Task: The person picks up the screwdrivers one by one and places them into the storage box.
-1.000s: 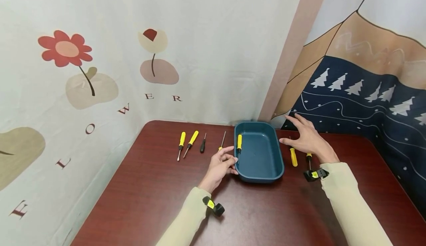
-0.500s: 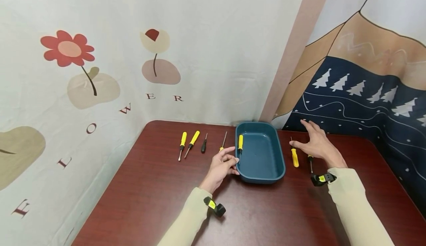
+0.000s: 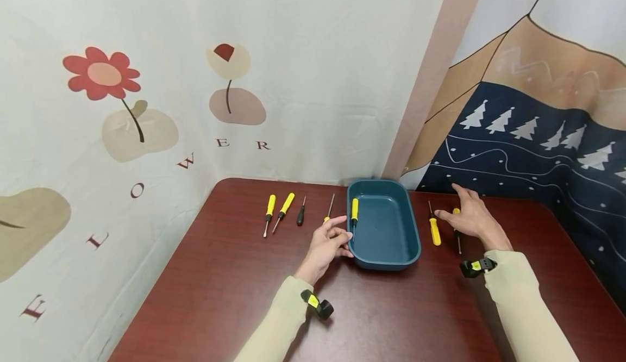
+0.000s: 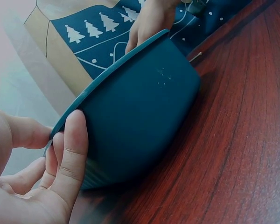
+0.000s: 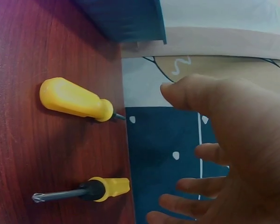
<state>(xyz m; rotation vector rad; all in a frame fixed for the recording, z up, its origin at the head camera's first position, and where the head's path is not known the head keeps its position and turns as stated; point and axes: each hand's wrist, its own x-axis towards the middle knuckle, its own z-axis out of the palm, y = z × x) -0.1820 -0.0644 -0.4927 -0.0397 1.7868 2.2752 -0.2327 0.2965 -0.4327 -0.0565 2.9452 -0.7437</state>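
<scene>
My left hand (image 3: 323, 245) pinches the left rim of a blue plastic tray (image 3: 388, 234) between thumb and fingers; the left wrist view shows the grip on the tray's edge (image 4: 130, 107). Inside the tray, a yellow-handled screwdriver (image 3: 354, 210) lies along the left wall. To the right, my right hand (image 3: 471, 218) hovers with fingers spread and holds nothing. Below it on the table are a yellow screwdriver (image 5: 72, 98) with its shaft pointing to the back and a yellow-and-black one (image 5: 95, 189) with its shaft toward the front.
Left of the tray, several screwdrivers lie on the brown table (image 3: 235, 291): two yellow-and-black ones (image 3: 270, 207), a small black one (image 3: 300, 215) and a yellow one (image 3: 330, 210) partly hidden by my left hand. A printed curtain (image 3: 313, 79) hangs behind the table's back edge.
My right hand has moved right, away from the tray, to above the right-hand screwdrivers. The left hand keeps its grip on the tray rim.
</scene>
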